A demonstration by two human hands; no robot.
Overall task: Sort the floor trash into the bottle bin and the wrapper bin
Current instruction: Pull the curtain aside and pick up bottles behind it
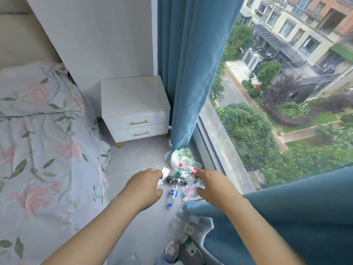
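Trash lies on the grey floor by the window. A dark bottle, a green-labelled bottle, a red-capped bottle and a small blue-labelled bottle lie between my two hands. A white and green plastic bag sits behind them, and a pink wrapper lies at the right. My left hand hovers left of the bottles, fingers loosely curled and holding nothing. My right hand reaches over the wrapper side, fingers bent, with nothing clearly in it. No bin is in view.
A white nightstand stands against the wall. A bed with a floral cover fills the left. Blue curtains hang by the window, one fold draped over my right arm. More clear bottles and a shoe lie near my feet.
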